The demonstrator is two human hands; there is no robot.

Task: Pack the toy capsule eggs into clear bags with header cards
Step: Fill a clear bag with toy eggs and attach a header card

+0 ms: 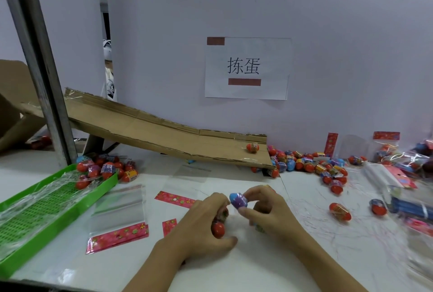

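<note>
Eggs, in hand: one blue-and-purple capsule egg [238, 200] pinched by the right hand [269, 212] at fingertip level above the table; a red-ended egg [218, 228] gripped in the curled left hand [206, 223], with at least one more egg tucked in that fist.
Eggs, loose: heap [307, 162] at the foot of the cardboard ramp [152, 132]; a single egg [253, 147] lying on the ramp's lower end; two strays [340, 211] on the table to the right.
Eggs, bagged: cluster [105, 169] at the far end of the green tray [35, 212].
Clear bag: empty, flat on the table [234, 273] left of the hands, pink header card [117, 236] at its near edge.
Spare header cards: one [174, 198] just beyond the left hand.
Finished bags: pile [403, 160] at far right.
Wall: paper sign [248, 67].
</note>
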